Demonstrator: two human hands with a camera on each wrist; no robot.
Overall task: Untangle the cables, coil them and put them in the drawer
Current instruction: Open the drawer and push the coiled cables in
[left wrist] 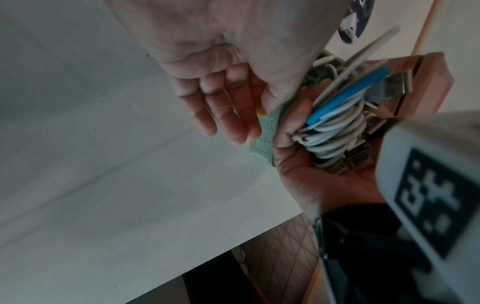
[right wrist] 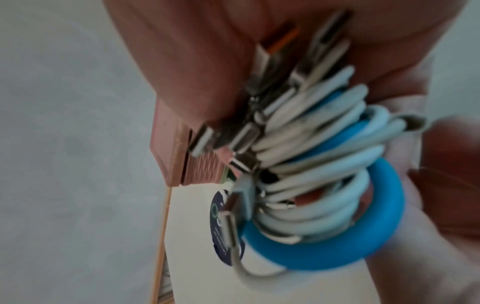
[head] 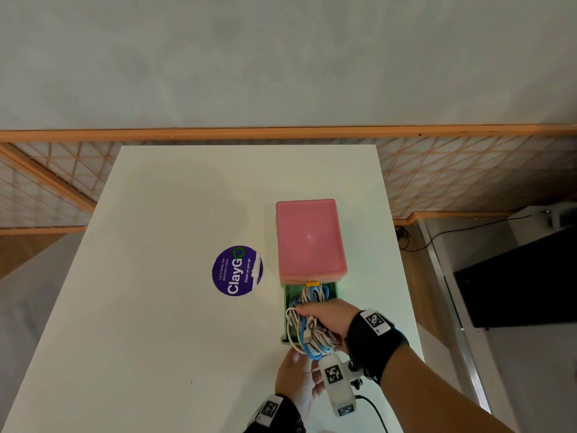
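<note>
While the right hand [head: 331, 320] curls its fingers around a coiled bundle of cables [head: 307, 331], it holds that bundle just over the green drawer [head: 285, 310], which stands pulled out from the near face of the pink box [head: 309, 240]. White and blue loops make up the bundle, and several metal plug ends [right wrist: 249, 131] stick out beside the palm in the right wrist view. More cable [head: 313, 292] lies inside the drawer, close against the pink box. On the near side of the drawer, the left hand [head: 298, 381] waits with its palm up and fingers [left wrist: 223, 115] loosely spread, gripping nothing, just beneath the hanging loops. To the left of the pink box, a round purple sticker [head: 237, 270] lies on the white table [head: 156, 276].
</note>
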